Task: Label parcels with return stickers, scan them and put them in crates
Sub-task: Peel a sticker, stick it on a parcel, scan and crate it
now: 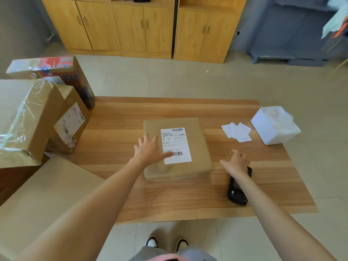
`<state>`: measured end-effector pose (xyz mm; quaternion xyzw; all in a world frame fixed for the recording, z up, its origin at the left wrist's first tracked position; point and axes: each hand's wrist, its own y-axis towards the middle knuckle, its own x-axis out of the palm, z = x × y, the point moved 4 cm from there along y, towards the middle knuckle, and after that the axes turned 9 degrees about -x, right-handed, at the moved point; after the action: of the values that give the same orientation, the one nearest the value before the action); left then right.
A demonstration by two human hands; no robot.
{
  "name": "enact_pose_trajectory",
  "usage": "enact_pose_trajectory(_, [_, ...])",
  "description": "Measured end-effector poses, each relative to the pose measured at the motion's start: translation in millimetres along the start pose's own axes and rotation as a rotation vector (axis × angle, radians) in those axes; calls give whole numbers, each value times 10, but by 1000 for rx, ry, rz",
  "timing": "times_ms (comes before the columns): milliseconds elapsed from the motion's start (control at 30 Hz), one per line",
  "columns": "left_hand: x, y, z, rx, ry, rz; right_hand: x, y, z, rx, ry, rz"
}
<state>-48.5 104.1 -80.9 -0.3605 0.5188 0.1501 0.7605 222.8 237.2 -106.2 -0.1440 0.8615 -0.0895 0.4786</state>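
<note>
Parcel (pixel 177 149) label print unreadable, left hand (pixel 148 150) flat on it, right hand (pixel 236 162) spread, half-hiding scanner (pixel 237 193)

A person is wearing no sleeves on either bare forearm, a pink and grey garment (pixel 169 256) at the waist, and black-and-white shoes (pixel 152 242) just below the wooden table (pixel 188 208) edge.

Matt paper parcel (pixel 177 147) (wood-grain table (pixel 188 200))
</note>
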Motion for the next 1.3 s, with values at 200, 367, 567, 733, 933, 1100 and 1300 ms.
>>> enact_pose_trajectory(200, [-177, 68, 598, 276, 171, 101, -143, -22, -113, -44, -4, 52])
enact_pose_trajectory(367, [-66, 14, 1110, 396, 161, 82, -389, 29, 138, 4, 14, 98])
enact_pose_trajectory(567, [141, 95, 1724, 435, 192, 55, -677, 368, 528, 40, 16, 101])
enact_pose_trajectory(733, [362, 245, 2286, 382, 184, -8, -809, 839, 788, -5, 55, 15])
enact_pose_trajectory(933, [624, 407, 2865, 275, 189, -69, -890, 1392, 904, -82, 59, -116])
enact_pose_trajectory(1100, [762, 595, 3096, 195, 180, -104, -879, 1783, 917, -124, 47, -185])
enact_pose_trajectory(1300, [889, 846, 3257, 158, 170, -126, -725, 2154, 872, -177, 58, -257])
